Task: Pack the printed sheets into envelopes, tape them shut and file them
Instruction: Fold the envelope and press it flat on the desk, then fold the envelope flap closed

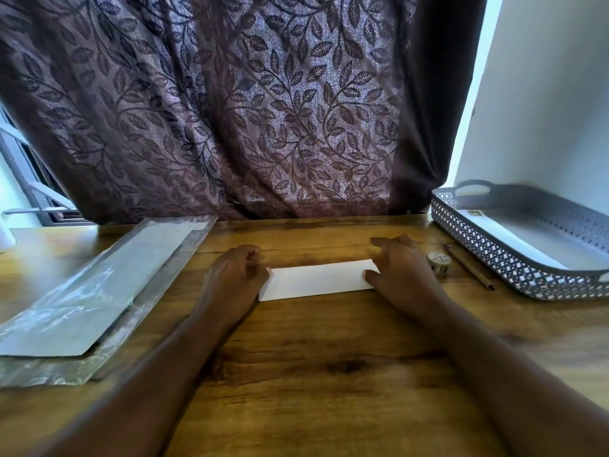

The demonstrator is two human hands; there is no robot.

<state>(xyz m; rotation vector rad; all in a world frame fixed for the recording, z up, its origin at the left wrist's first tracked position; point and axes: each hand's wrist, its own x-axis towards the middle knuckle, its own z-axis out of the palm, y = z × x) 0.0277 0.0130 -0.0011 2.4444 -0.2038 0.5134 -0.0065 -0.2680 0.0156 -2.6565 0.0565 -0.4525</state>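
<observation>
A wooden table (313, 374) carries a folded white sheet (318, 280), a plain, flat, narrow strip lying crosswise between both hands; the left hand (232, 275) meets its left end with fingers curled, though whether they pinch the paper I cannot tell; the right hand (403, 268) rests its thumb on the right end, fingers loosely spread past the far edge; just right sit a tape roll (438, 260) and pencil (469, 267); a plastic packet (99, 285) lies left; a grey basket (487, 249) stands far right.

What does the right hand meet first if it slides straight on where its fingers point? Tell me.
Probably the left hand. The right hand points leftward along the folded sheet, and nothing else shows between them, though depth is unclear.
</observation>
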